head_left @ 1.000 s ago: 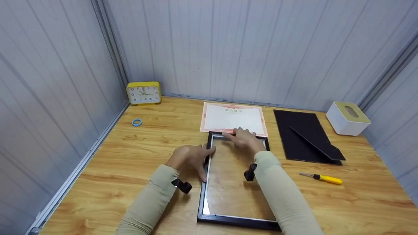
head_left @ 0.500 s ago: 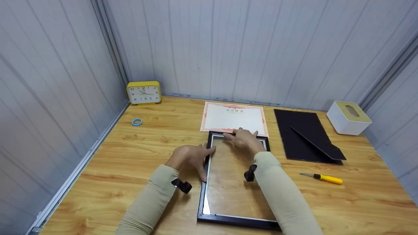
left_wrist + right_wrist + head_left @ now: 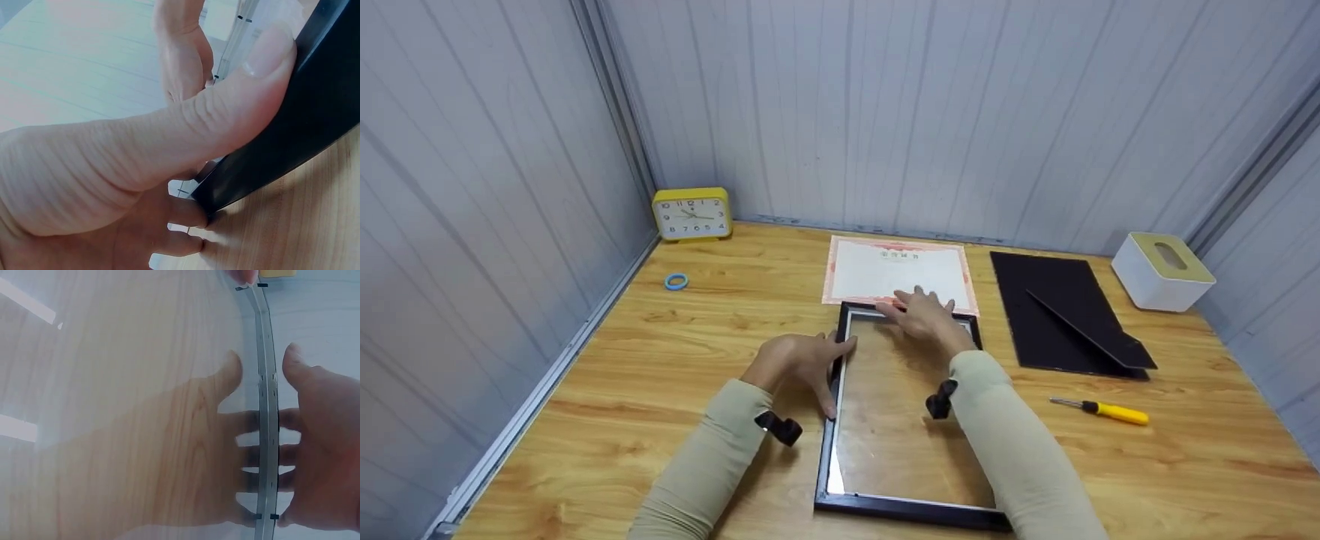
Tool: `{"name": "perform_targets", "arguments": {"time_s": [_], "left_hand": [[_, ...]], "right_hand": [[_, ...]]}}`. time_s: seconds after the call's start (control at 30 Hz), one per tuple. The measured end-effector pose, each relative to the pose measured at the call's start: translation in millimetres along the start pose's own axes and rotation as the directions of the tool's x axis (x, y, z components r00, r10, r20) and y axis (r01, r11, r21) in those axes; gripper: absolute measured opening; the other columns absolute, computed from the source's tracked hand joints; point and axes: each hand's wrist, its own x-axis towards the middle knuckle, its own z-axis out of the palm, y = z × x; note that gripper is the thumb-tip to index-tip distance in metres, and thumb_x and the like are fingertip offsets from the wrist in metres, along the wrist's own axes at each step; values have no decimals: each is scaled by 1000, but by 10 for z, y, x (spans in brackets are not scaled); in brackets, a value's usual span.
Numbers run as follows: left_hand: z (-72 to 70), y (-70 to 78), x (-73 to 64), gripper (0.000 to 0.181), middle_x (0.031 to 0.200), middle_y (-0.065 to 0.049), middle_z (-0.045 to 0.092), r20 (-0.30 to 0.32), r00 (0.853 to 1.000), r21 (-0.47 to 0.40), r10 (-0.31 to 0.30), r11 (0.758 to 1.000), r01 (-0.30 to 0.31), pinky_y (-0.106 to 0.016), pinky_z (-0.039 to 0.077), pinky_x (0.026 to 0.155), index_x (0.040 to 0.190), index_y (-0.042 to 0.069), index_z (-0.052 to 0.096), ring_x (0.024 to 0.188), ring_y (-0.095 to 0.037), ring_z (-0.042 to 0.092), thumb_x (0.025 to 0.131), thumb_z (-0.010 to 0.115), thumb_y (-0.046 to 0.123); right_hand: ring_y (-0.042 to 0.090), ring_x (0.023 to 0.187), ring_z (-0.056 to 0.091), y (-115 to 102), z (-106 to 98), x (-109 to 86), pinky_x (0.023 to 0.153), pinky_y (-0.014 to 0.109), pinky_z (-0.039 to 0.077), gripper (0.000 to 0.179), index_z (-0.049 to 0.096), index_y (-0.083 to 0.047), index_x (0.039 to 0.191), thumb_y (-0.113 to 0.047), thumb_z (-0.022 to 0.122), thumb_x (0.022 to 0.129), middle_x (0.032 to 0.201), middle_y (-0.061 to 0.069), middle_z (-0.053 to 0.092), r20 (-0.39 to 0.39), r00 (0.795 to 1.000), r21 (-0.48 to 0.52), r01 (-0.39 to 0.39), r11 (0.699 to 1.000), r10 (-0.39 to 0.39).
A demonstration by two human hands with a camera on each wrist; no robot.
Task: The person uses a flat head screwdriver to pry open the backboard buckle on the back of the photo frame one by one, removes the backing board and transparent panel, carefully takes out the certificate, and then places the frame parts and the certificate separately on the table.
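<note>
A black picture frame with a clear pane lies on the wooden table. My left hand rests on its left side, thumb and forefinger spread along the rim. The left wrist view shows the thumb against the frame's dark outer side. Over the far rim is my right hand, its fingers straight and spread. In the right wrist view, this hand faces the frame's metal inner strip, and its reflection shows in the pane. Behind the frame lies a red-bordered certificate.
A black backing board with a stand leg lies on the right. Before it is a yellow screwdriver; a white tissue box stands beyond. At the far left are a yellow clock and a blue ring.
My right hand has shifted slightly right, and its fingers have lifted and reached a little farther over the certificate's near edge. My left hand and the frame stay practically in place.
</note>
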Motion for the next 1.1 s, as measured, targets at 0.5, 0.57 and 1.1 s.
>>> {"name": "perform_targets", "arguments": {"time_s": [0.5, 0.57, 1.1], "left_hand": [[31, 18, -61, 130, 165, -20, 10, 7, 1000, -30, 7, 1000, -7, -49, 17, 120, 163, 25, 11, 151, -31, 11, 62, 87, 61], [43, 22, -82, 132, 165, -20, 8, 7, 1000, -38, 4, 999, -4, -48, 17, 120, 163, 25, 11, 151, -30, 10, 62, 87, 62], [94, -91, -68, 133, 166, -18, 1, -19, 998, -132, 54, 990, -56, -46, 13, 121, 163, 24, 6, 152, -28, 5, 64, 90, 56]], "right_hand": [[45, 131, 46, 733, -213, -1110, 103, 58, 40, 87, 19, 3, 157, -41, 65, 98, 149, 33, 39, 73, 993, 149, 79, 986, -91], [45, 131, 46, 771, -162, -1195, 104, 57, 41, 84, 21, 6, 156, -34, 67, 98, 146, 35, 41, 66, 991, 168, 100, 981, -112], [42, 142, 30, 803, -99, -1281, 110, 49, 35, 83, 14, 5, 157, -4, 67, 94, 156, 32, 26, -45, 999, 572, 48, 819, -27]]}}
